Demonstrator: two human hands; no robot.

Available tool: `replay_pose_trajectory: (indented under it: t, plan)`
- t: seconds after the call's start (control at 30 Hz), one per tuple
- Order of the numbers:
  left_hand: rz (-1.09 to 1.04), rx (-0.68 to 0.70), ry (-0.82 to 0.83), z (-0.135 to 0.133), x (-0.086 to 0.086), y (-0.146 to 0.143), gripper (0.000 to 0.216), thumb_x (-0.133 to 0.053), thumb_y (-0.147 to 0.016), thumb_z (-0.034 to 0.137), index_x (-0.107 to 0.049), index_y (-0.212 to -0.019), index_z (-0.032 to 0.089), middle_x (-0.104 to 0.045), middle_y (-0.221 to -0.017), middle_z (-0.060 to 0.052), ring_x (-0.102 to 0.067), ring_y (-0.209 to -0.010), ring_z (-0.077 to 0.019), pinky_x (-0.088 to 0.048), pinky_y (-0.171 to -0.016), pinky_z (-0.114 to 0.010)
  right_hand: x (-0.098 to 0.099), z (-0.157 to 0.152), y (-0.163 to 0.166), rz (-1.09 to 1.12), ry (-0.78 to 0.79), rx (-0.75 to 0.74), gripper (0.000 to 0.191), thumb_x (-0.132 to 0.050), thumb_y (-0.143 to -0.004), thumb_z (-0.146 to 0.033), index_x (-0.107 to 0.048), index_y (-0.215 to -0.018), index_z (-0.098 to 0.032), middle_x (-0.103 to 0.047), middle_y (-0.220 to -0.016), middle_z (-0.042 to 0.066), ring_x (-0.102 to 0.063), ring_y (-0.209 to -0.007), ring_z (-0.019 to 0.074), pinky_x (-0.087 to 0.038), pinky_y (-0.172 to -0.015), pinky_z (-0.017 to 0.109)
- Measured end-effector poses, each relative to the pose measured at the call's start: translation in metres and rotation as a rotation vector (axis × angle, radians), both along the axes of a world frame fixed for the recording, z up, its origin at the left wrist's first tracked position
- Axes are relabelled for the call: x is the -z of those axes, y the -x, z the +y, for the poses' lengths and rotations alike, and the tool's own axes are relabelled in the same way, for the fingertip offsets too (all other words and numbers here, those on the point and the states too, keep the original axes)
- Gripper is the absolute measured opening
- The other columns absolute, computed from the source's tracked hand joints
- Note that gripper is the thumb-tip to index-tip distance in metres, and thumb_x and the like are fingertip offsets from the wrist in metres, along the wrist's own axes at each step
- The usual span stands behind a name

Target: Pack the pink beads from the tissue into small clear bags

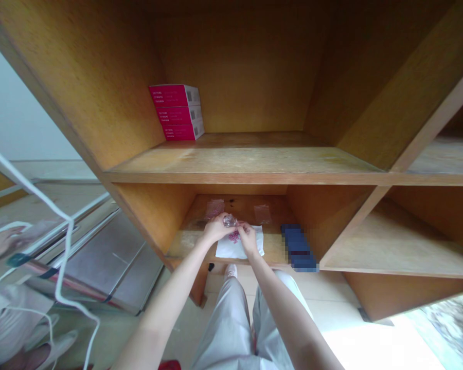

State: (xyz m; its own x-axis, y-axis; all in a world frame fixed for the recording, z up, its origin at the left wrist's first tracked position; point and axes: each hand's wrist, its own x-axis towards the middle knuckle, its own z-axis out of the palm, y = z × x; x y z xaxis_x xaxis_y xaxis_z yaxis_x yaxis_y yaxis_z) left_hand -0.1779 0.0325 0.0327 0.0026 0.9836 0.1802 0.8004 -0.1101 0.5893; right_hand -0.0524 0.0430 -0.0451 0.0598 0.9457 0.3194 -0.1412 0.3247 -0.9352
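Observation:
On the lower shelf lies a white sheet [227, 250] with a small heap of pink-red beads [233, 237] on it. Above the sheet, my left hand [216, 227] is closed on a small clear plastic bag [229, 221]. My right hand [247, 238] meets it from the other side, its fingers pinched together at the bag's near edge. Whether a bead is between those fingertips is too small to tell. Behind my left hand rests a clear zip bag with pinkish contents [215, 206]. Another clear zip bag [262, 214] lies flat behind my right hand.
Three stacked pink boxes [179, 113] stand on the upper shelf [254, 159] at left. A blurred-out dark blue object [299, 247] lies at the lower shelf's right front. A white cable [64, 257] hangs at left, near another person's hand [2, 245].

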Motion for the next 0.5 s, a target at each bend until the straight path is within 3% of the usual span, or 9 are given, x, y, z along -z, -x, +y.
replay_pose_trajectory:
  t: [0.1,0.3,0.5]
  plan:
    - [-0.189,0.026,0.015,0.002,0.005,0.002,0.048,-0.069,-0.054,0.041,-0.058,-0.096,0.020,-0.063,-0.085,-0.004,-0.057,-0.075,-0.0162,-0.040,-0.064,-0.023,0.001,0.001,0.000,0.036,0.034,0.048,0.015,-0.049,-0.068,-0.029,-0.058,-0.067,-0.017,-0.061,-0.073,0.003,-0.055,-0.071,0.0159,-0.041,-0.068,0.026]
    - [-0.832,0.082,0.217,0.004,0.020,0.011,0.037,-0.064,-0.063,0.041,-0.061,-0.088,0.014,-0.063,-0.075,-0.004,-0.053,-0.056,-0.0097,-0.037,-0.050,-0.021,-0.002,0.001,0.000,0.066,0.104,0.075,0.015,-0.049,-0.067,-0.028,-0.058,-0.071,-0.017,-0.062,-0.074,0.004,-0.056,-0.070,0.0162,-0.042,-0.065,0.026]
    - [-1.068,0.061,0.229,-0.002,0.042,0.016,0.027,-0.068,-0.060,0.033,-0.062,-0.077,0.014,-0.062,-0.070,-0.001,-0.052,-0.056,-0.0075,-0.037,-0.050,-0.019,-0.002,-0.001,0.000,0.019,0.100,0.063,0.017,-0.047,-0.068,-0.028,-0.058,-0.074,-0.016,-0.063,-0.076,0.005,-0.057,-0.070,0.0168,-0.043,-0.065,0.027]
